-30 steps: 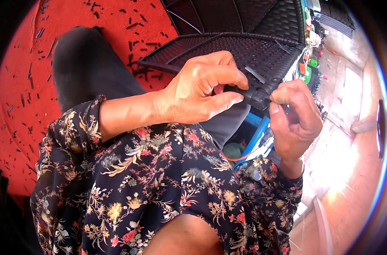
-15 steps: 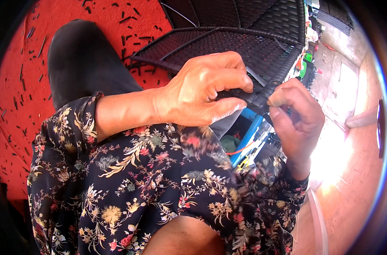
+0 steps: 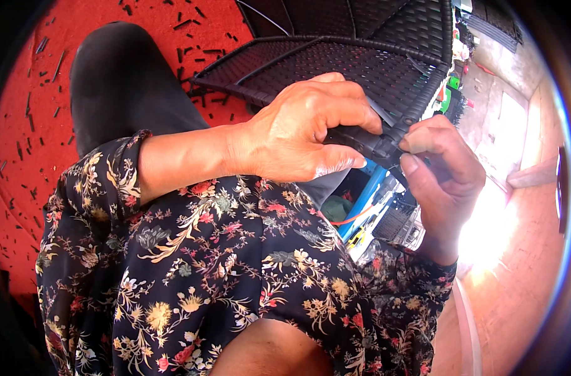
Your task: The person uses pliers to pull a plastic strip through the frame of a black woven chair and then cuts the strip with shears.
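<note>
A black woven wicker panel (image 3: 335, 66) with a braided rim slants down toward my hands. My left hand (image 3: 314, 128) lies over its near corner, thumb and forefinger on either side of the black rim; the other fingers are curled and partly hidden. Close by on the right, my right hand (image 3: 448, 163) pinches with thumb and forefinger at the end of that corner. Whatever sits between those fingertips is too small and dark to name. A flat grey-black strip (image 3: 381, 113) sticks up from the weave just beyond my left fingertips.
Short black offcuts (image 3: 31, 122) lie scattered over the red floor covering (image 3: 50, 182). Below the corner are a blue frame (image 3: 368, 197) and an orange cord (image 3: 361, 217). My dark-trousered knee (image 3: 125, 81) is at the left. Bright light falls on the pale floor (image 3: 517, 263) at right.
Both hands have shifted slightly to the right along with the panel's corner. The left thumb and forefinger stay around the rim, and the right pinch still holds.
</note>
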`<action>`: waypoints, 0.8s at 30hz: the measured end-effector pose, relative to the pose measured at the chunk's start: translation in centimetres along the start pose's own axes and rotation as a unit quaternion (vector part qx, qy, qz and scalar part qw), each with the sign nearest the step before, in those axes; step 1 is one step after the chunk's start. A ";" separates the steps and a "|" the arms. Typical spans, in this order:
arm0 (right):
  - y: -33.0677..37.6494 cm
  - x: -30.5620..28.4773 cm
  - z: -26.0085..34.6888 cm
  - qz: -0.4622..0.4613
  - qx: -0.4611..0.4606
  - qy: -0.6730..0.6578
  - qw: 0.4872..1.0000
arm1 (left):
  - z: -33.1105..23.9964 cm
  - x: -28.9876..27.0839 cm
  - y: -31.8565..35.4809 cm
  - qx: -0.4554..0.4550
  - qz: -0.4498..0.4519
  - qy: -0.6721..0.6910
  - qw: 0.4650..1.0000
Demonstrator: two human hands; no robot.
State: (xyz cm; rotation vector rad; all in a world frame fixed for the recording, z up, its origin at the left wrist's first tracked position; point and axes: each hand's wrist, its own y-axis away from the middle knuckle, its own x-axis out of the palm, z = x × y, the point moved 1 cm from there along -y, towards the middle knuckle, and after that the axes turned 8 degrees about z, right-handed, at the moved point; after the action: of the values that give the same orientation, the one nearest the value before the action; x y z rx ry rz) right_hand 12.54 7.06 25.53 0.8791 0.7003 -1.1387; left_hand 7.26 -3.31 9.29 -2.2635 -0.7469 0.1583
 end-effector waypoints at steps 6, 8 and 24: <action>1.5 0.7 -1.0 -0.070 0.000 -0.061 0.996 | -0.4 0.6 -0.6 -0.012 -0.026 0.075 0.997; 1.9 0.7 -1.1 -0.086 0.001 -0.073 0.994 | -0.6 0.4 -1.0 -0.026 -0.020 0.101 0.994; 0.7 0.9 -0.5 -0.065 -0.010 -0.072 0.995 | -3.5 -3.6 -7.0 -0.332 0.218 -0.025 0.917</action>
State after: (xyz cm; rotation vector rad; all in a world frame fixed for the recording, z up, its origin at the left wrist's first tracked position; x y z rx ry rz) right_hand 13.48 7.16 24.72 0.7348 0.6565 -1.2949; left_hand 2.16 -3.53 16.24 -3.0705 -0.3232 0.1912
